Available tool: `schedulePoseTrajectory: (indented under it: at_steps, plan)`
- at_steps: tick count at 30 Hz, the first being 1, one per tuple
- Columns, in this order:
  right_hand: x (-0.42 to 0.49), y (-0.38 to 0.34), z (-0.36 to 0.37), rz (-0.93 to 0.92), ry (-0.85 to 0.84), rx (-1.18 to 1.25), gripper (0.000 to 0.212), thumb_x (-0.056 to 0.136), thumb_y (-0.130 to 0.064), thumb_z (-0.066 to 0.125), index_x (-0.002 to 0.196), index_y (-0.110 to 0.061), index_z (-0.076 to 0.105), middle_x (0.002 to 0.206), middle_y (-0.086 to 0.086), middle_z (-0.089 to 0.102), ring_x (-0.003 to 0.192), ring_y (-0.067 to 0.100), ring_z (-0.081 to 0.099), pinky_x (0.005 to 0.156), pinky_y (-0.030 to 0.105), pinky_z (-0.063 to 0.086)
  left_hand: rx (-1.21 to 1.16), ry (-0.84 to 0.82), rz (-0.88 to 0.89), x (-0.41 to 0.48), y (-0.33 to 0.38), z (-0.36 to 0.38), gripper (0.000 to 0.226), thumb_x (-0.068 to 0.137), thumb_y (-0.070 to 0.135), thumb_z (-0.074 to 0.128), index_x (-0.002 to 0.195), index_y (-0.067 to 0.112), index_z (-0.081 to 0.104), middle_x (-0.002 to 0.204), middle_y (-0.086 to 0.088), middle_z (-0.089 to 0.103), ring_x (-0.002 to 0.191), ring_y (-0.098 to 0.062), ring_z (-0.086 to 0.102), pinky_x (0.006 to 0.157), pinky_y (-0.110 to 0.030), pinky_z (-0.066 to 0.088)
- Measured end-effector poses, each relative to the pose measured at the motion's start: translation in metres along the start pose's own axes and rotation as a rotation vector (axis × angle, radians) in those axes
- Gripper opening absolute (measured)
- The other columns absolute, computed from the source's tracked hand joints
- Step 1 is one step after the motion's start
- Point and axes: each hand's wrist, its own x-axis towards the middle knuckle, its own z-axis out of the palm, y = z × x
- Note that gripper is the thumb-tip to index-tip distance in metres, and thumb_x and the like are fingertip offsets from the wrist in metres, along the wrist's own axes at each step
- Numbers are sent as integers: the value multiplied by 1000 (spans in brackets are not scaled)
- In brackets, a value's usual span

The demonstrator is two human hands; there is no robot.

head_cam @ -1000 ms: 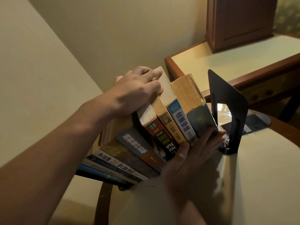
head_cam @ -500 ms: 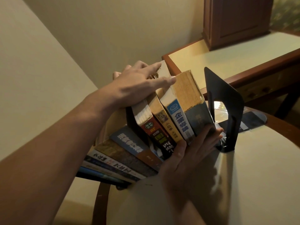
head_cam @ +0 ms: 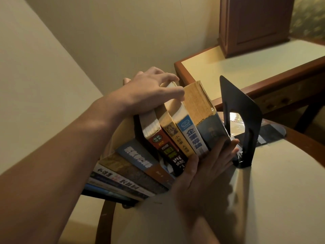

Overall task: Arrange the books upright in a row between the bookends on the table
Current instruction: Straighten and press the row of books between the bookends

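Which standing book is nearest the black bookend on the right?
The thickest book, dark-spined with yellowed pages, rightmost in the row; the bookend stands just beyond it.

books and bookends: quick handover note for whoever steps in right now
Left hand: open, palm down on the tops of the four standing books.
Right hand: open, flat against their spines, fingers on the dark blue book.
The four lean in a row on the table, with a gap before the black bookend. A slanted stack of books lies to their left.
Done: four books in the row.
Left: straighten them, close them up to the bookend, add the stack.
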Motion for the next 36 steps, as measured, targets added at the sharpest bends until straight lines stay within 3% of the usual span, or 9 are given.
schedulePoseTrajectory:
  at_steps: [7,12,17,22,26,31,34,36]
  plan:
    - [0,-3,6,-1,47,-12,77,101,-55,14,153,0,26,165,21,14,154,37,5,121,62,7,13,41,14,-1,1,4,78,66,76,35,140,52,41,153,9,32,137,-22,28,100,-50,24]
    - [-3,18,12,-32,2,-166,71,93,-36,27,133,20,42,162,28,17,154,40,5,123,57,8,12,57,21,-1,4,5,79,66,76,34,140,52,42,152,9,33,137,-23,28,100,-51,25]
    - [3,2,1,-10,14,1,78,100,-55,17,154,1,24,165,20,13,154,36,4,121,62,6,19,62,22,-3,4,5,77,68,76,33,141,51,43,153,9,33,138,-23,28,103,-52,25]
    - [8,1,3,-39,12,-38,77,101,-56,15,154,-1,25,165,21,16,154,37,7,120,64,10,-18,87,-4,-5,3,7,78,70,77,31,141,48,45,154,10,35,140,-23,28,108,-52,24]
    - [7,-9,-15,-47,-65,-18,73,100,-49,27,154,0,27,165,20,16,154,36,9,118,66,11,-185,249,-8,-16,1,11,79,79,77,30,147,38,44,158,10,36,145,-18,29,117,-54,22]
    - [33,-50,-50,-413,-230,91,70,90,-35,48,148,-1,27,161,30,17,152,44,12,115,70,15,-380,367,-9,-72,-10,19,70,90,65,28,152,34,37,164,11,23,150,-10,19,123,-42,16]
    - [64,-81,-53,-647,-385,-4,70,92,-45,51,151,-14,30,162,24,22,152,40,16,118,66,12,-270,430,-149,-108,-37,24,71,90,68,23,154,38,31,164,12,19,152,-13,17,123,-46,16]
    - [83,-91,-50,-837,-591,-165,72,93,-54,53,155,-23,31,165,16,18,154,36,10,119,64,12,-161,349,-227,-120,-50,34,75,87,74,15,155,44,21,165,13,13,153,-15,10,123,-51,9]
